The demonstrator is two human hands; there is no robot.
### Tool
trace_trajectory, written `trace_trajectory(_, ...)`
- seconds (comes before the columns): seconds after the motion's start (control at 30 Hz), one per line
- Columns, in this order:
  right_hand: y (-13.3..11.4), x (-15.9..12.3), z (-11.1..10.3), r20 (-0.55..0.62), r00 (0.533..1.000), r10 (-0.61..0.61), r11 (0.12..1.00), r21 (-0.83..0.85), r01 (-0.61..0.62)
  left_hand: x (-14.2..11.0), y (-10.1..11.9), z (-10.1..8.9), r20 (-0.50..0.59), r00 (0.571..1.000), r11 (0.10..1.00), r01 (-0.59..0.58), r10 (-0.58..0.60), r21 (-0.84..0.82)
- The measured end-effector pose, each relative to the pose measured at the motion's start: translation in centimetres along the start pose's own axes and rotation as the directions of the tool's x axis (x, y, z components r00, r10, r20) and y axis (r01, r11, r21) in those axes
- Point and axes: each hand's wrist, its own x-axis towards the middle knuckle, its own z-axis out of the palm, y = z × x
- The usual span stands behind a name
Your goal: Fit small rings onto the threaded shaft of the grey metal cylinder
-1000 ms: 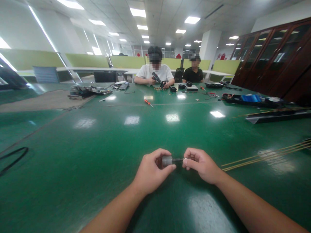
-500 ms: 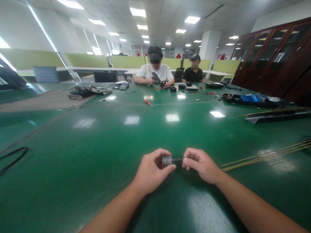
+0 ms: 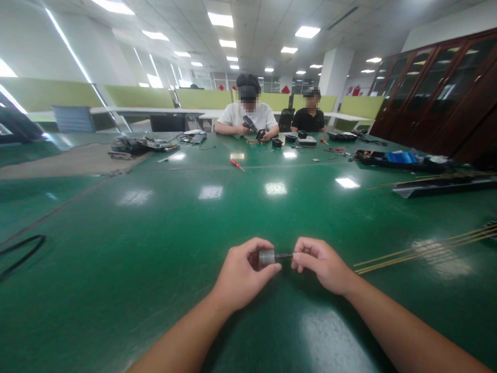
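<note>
My left hand [image 3: 241, 272] is closed around a short grey metal cylinder [image 3: 267, 257], thumb below and fingers above. From the cylinder's right end a thin dark shaft [image 3: 284, 256] sticks out, lying level. My right hand [image 3: 319, 261] pinches the far end of this shaft between thumb and curled fingers. Its tip is hidden by those fingers, and the cylinder's left end is hidden in my left palm. Both hands are held low over the green table [image 3: 186, 233]. The exact kind of the cylinder cannot be made out.
Thin brass-coloured rods [image 3: 419, 249] lie right of my right hand. A black cable loop [image 3: 27, 254] is at the left. Farther off lie a red screwdriver [image 3: 237, 165] and a pile of parts [image 3: 135, 146]. Across the table a person [image 3: 248, 116] holds a drill [image 3: 250, 124]; another person [image 3: 308, 116] sits nearby.
</note>
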Motion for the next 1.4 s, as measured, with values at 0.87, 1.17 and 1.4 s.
trace_trajectory(0.87,-0.18,-0.07,-0.17,0.020,0.999,-0.032,0.999,-0.007,0.033,0.04,0.22,-0.15,0.001,0.999,0.999,-0.032,0.032,0.013)
trace_trajectory(1.17,0.11,-0.01,-0.20,0.012,0.999,-0.041,0.999,-0.016,0.041,-0.04,0.23,-0.18,-0.001,1.000,1.000,-0.029,0.029,-0.007)
trace_trajectory(1.4,-0.08,0.00,-0.34,0.019,0.999,-0.044,0.999,-0.019,0.044,-0.11,0.47,-0.23,-0.005,1.000,1.000,-0.022,0.022,-0.010)
